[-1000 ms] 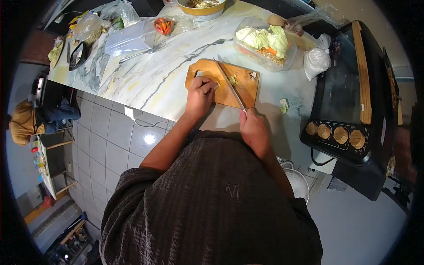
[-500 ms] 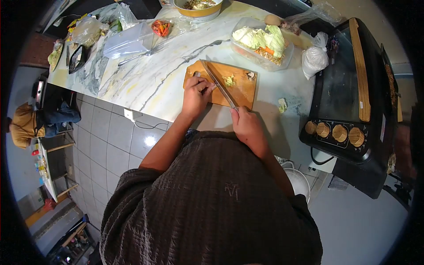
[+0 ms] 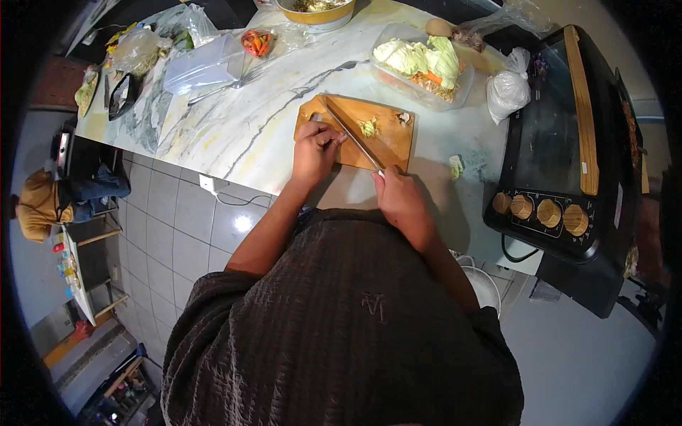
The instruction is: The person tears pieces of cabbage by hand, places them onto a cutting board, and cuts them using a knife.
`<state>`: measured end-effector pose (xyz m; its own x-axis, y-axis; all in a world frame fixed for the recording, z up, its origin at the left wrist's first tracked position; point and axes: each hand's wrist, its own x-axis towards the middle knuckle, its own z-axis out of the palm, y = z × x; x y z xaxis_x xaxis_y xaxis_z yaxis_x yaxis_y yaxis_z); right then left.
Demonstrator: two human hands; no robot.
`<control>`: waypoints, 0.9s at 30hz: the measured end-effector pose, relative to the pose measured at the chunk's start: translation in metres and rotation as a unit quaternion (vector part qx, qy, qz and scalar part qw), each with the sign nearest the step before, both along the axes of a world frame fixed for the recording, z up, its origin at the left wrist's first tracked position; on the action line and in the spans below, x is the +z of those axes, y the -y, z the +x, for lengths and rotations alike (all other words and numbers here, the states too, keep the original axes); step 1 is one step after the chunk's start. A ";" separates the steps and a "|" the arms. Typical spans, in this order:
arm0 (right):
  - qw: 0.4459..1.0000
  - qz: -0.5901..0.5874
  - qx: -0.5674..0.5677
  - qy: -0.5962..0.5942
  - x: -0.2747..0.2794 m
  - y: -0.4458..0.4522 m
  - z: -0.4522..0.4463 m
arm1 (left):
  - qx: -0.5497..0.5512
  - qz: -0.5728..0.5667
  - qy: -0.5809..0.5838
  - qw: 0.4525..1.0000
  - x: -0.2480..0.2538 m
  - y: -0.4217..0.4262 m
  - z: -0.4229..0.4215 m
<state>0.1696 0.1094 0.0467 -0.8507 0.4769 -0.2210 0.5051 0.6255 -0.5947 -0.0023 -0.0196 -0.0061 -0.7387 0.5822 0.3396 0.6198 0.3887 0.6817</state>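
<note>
A wooden cutting board (image 3: 394, 145) lies near the counter's front edge. My right hand (image 3: 403, 200) grips the handle of a long knife (image 3: 353, 137), whose blade slants across the board toward its far left corner. At the board's left side my left hand (image 3: 315, 150) has its fingers pinched together close to the blade; a small pale piece seems to be at the fingertips, too small to name. Pale yellow-green shreds (image 3: 369, 127) sit on the board to the right of the blade. A small whitish-brown scrap (image 3: 404, 118) rests near the board's far right corner.
A clear plastic box (image 3: 455, 98) of cabbage and carrot stands behind the board. To the right are a knotted bag of white powder (image 3: 508, 89) and a black toaster oven (image 3: 540, 135). A bag of red chillies (image 3: 257, 44) and a bowl (image 3: 317, 15) stand farther back. A person (image 3: 44, 202) sits far left.
The knife blade has turned slightly on the board, its edge now steeper to my view. My left hand stays pinched in nearly the same place. The whole view has shifted slightly.
</note>
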 end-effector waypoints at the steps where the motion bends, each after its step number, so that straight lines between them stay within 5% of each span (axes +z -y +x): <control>1: 1.000 0.000 0.001 -0.002 0.001 0.000 -0.001 | -0.002 0.000 0.000 1.000 0.000 0.000 0.000; 27: 0.999 0.011 -0.040 -0.003 0.005 0.013 0.015 | -0.004 0.018 -0.037 0.999 -0.005 0.001 0.004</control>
<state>0.1850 0.0963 0.0522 -0.8116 0.5475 -0.2038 0.5495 0.5968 -0.5847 0.0016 -0.0210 -0.0112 -0.7059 0.5752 0.4134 0.6721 0.3596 0.6473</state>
